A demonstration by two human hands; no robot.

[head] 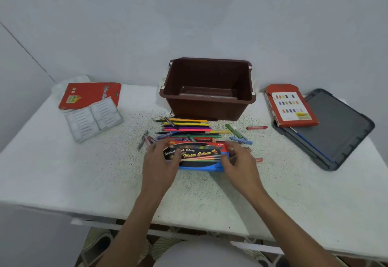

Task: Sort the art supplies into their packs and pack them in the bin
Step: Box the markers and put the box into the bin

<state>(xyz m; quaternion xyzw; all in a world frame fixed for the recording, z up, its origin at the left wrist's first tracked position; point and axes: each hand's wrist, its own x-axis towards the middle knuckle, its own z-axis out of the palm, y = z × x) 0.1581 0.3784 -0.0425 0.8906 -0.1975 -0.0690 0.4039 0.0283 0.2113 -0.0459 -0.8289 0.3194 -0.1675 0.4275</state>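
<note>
On the speckled white table, the brown bin stands open at the far edge, facing the person so that finished packs can go straight in; something clear and flat seems to lie on its floor, though glare makes that hard to confirm. Its grey lid lies off to the right, out of the working area, with a red crayon pack resting on its near corner. A second red pack lies far left, with its white plastic insert pulled out beside it, probably waiting to be refilled. In the centre, well short of the bin, the water colour box is held just above the tabletop. The left hand curls round its left end and the right hand pinches its right end, a two-ended hold suited to opening or closing the flap. Behind it the loose coloured pencils lie gathered in a rough row, and stray crayons are scattered to their right, still unsorted.
</note>
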